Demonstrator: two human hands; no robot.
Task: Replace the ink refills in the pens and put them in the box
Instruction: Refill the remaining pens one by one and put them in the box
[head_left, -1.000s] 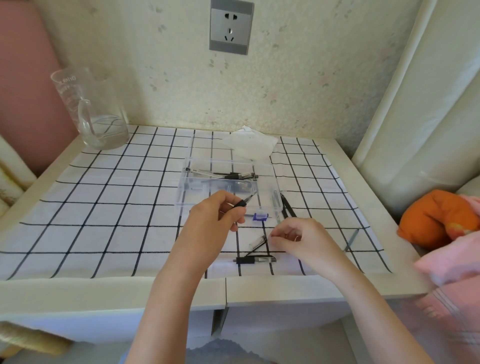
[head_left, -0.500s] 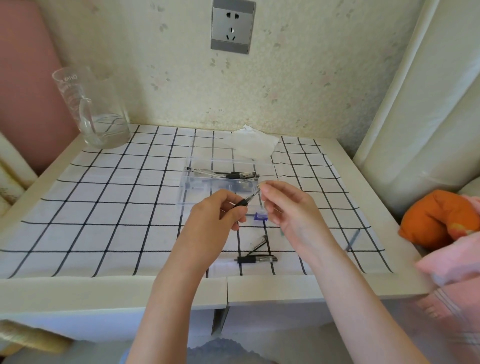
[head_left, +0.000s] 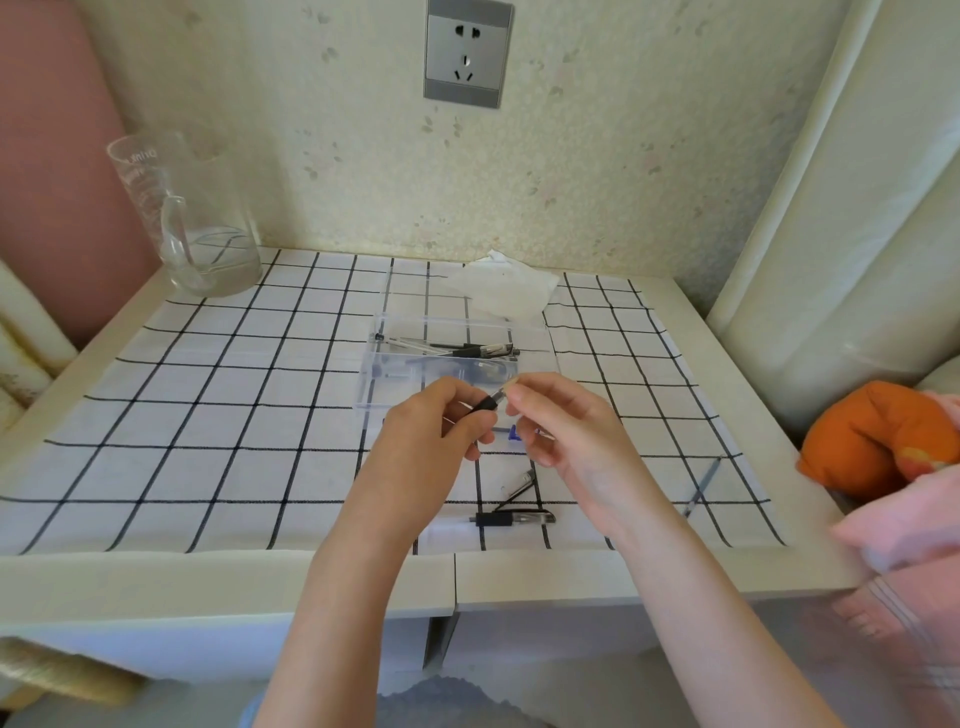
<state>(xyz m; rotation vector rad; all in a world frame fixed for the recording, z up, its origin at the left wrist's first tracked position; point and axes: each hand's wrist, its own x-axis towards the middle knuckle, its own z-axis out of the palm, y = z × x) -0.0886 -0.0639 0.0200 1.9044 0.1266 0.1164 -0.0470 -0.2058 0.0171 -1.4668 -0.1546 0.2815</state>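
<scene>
On the white table (head_left: 208, 577), a checked cloth (head_left: 208, 415) bears a clear plastic box (head_left: 367, 379) of slim pens (head_left: 470, 349). Just before the box, the left grip (head_left: 441, 431) curls round a black pen (head_left: 487, 403) whose tip the right grip (head_left: 561, 431) pinches; wide cloth stretches leftward, and a loose pen (head_left: 514, 518) lies near the front edge.

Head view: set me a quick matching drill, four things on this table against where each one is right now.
Things:
1 glass jug
2 clear box
3 black-grip pen
4 loose refill

Places:
A right part of the cloth
B far left corner
C held in the left hand
D middle of the cloth, pens inside

Pairs: 1-B, 2-D, 3-C, 4-A.
</scene>
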